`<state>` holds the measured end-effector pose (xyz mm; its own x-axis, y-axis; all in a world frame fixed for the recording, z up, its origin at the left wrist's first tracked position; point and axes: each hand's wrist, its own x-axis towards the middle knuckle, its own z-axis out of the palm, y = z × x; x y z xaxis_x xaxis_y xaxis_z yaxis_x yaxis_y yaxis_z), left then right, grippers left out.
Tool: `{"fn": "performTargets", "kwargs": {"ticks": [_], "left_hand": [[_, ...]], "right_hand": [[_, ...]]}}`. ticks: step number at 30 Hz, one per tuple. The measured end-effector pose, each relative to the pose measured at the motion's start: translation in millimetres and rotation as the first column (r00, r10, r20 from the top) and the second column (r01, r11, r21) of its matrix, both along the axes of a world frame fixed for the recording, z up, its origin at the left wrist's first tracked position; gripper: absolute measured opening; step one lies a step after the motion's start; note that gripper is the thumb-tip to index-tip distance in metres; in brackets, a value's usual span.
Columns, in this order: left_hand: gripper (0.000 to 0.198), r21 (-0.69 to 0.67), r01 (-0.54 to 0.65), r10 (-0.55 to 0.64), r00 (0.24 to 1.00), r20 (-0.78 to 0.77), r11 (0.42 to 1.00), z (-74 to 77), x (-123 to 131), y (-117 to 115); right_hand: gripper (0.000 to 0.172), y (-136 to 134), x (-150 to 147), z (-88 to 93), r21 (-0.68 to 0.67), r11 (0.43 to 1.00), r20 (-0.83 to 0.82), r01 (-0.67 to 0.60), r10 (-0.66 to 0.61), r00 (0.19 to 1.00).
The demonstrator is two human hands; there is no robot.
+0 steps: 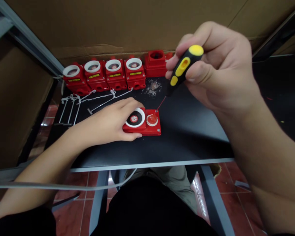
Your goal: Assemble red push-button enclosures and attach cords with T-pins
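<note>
A red fire alarm box (151,130) lies flat on the black tabletop, with a white-ringed round window on its left part and a translucent red dome (151,119) on its right. My left hand (121,119) is wrapped around the box's left end, thumb along the front edge. Between the fingers of my right hand (216,62) is a black and yellow screwdriver (183,66), tilted with its handle up. Its thin shaft reaches down to the screw (156,111) at the box's upper right corner. Another screw (158,130) shows at the lower right corner.
Several similar red boxes (114,74) stand in a row at the back, beside another red housing (155,65). Small metal hammers (70,111) on white cords lie at the left. Pale crumbs (152,88) are scattered behind the box. A white cable (88,188) crosses below the table's front edge.
</note>
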<state>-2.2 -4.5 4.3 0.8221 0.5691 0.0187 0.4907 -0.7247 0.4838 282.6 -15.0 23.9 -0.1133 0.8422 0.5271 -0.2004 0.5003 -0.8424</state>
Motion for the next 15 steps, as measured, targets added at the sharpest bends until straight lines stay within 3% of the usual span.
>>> {"fn": "performTargets", "kwargs": {"ticks": [9,12,15], "left_hand": [[0.061,-0.025,-0.011,0.011,1.0,-0.007,1.0,3.3,0.0,-0.7],[0.061,-0.02,-0.011,0.01,1.0,-0.008,1.0,2.1,-0.1,-0.2],[0.062,-0.012,-0.005,0.005,1.0,-0.002,1.0,0.3,-0.1,0.7]], "right_hand": [[0.048,0.7,-0.7,-3.0,0.016,0.989,0.047,0.148,-0.149,0.988],[0.042,-2.4,-2.6,-0.6,0.002,0.993,0.035,0.12,-0.12,0.992],[0.044,-2.6,-2.6,6.3,-0.165,0.986,0.024,-0.014,0.018,1.0]]}}
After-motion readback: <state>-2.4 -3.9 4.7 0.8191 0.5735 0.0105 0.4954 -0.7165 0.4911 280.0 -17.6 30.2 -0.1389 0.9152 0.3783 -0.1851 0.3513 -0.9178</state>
